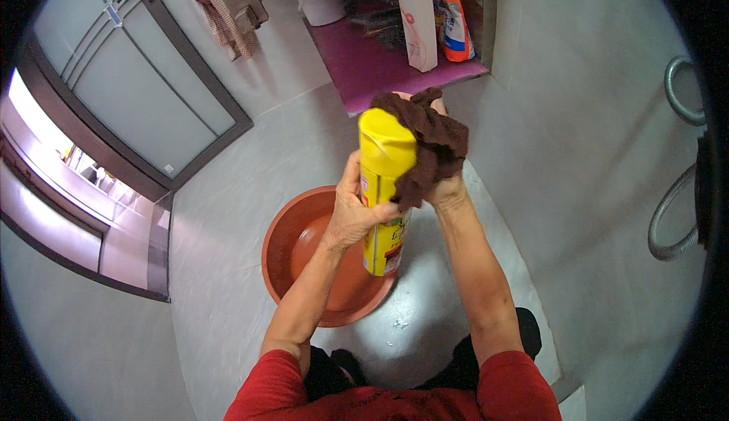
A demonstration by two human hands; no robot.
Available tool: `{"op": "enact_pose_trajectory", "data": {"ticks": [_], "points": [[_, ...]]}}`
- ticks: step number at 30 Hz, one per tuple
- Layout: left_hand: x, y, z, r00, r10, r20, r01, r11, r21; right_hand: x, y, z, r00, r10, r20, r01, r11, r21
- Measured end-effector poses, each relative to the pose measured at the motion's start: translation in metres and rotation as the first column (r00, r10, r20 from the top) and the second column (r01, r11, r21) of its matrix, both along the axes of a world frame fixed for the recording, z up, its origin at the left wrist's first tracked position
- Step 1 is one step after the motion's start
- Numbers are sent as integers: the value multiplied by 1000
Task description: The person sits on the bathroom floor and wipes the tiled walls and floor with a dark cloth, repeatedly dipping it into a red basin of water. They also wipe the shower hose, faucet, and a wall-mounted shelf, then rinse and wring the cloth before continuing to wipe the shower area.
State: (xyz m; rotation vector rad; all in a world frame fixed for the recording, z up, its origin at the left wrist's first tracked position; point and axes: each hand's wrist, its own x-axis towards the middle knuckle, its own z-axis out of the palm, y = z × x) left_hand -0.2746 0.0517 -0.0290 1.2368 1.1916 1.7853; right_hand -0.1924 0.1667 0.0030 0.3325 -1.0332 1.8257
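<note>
A yellow spray can [379,250] with a yellow cap is held up in front of me, its cap end away from me. My left hand [356,210] is wrapped round the can's middle from the left, thumb across its front. A dark brown cloth [435,142] is bunched against the right side of the cap and can. My right hand [447,190] holds the cloth there; most of its fingers are hidden beneath the folds. Below the can a reddish-brown plastic basin [302,250] rests on the grey floor, with no contents seen in its visible part.
Beyond the basin, a purple mat [364,68] bears a white bucket [322,5], a tall pale box [418,28] and an orange-and-white bag [455,34]. A frosted-glass door [136,73] stands at upper left. Grey flexible hoses [663,244] are at the right wall. Wet spots show on the floor.
</note>
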Motion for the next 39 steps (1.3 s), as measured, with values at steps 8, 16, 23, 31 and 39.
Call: {"op": "enact_pose_trajectory", "data": {"ticks": [8,16,23,31,39], "points": [[-49,0,-9,951,224,212,-283,908,310,-31,-29,-44,902,-289,320,122,883,453],[-81,-26,11,899,147,413,-311,877,365,-23,-41,-82,797,313,517,-378,925,22],[-68,-19,28,830,389,400,-536,753,381,-16,-58,-74,848,88,523,-134,990,51],[-38,-14,47,782,560,273,-616,762,199,-16,-57,-70,642,-609,466,224,730,646],[-39,-14,33,877,385,287,-452,863,226,-14,-65,-45,483,-737,472,177,611,772]]}}
